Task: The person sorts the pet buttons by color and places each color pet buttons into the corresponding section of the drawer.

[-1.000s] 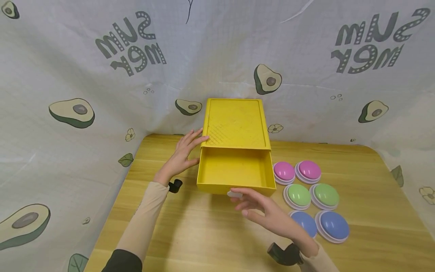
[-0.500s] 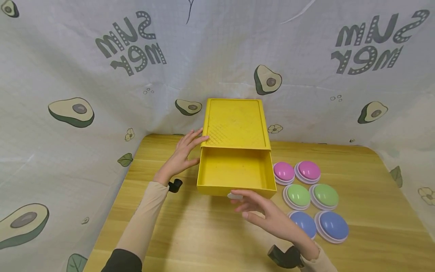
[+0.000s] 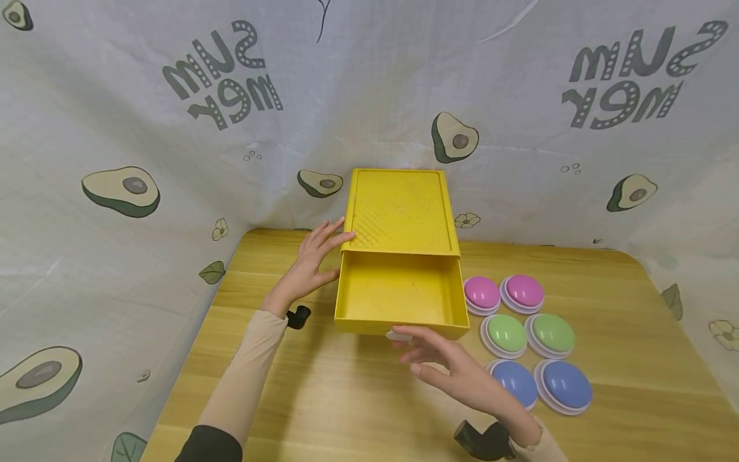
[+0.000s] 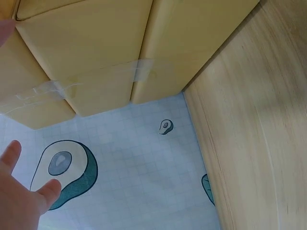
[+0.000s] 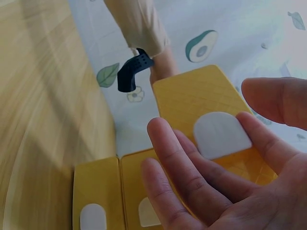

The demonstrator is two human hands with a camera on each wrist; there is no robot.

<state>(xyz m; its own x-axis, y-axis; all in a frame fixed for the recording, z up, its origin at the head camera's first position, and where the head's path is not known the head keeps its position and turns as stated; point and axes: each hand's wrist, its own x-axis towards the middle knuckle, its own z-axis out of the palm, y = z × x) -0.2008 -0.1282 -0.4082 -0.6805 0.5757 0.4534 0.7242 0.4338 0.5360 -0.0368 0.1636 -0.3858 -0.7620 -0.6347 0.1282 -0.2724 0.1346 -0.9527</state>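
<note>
A yellow drawer cabinet (image 3: 404,212) stands at the back of the wooden table, its top drawer (image 3: 360,326) pulled out with nothing inside. My left hand (image 3: 306,273) rests its fingertips on the cabinet's left top edge, fingers spread. My right hand (image 3: 456,366) is at the drawer's front, its fingers loosely extended beside the white handle (image 5: 221,136). In the right wrist view, the index fingertip is right at that handle's edge, while the thumb stands apart. Two lower drawers, each with a white handle (image 5: 93,218), show below it.
Right of the cabinet sit two pink push-button lights (image 3: 522,290), two green ones (image 3: 553,332) and two blue ones (image 3: 568,384). My right forearm partly covers one blue light. A white cloth (image 3: 369,83) printed with avocados hangs behind the table (image 3: 340,398). Clear tape crosses the cabinet's side (image 4: 105,72).
The top drawer and my right hand have shifted very slightly towards me. My left hand stays on the cabinet, and the round lights have not moved.
</note>
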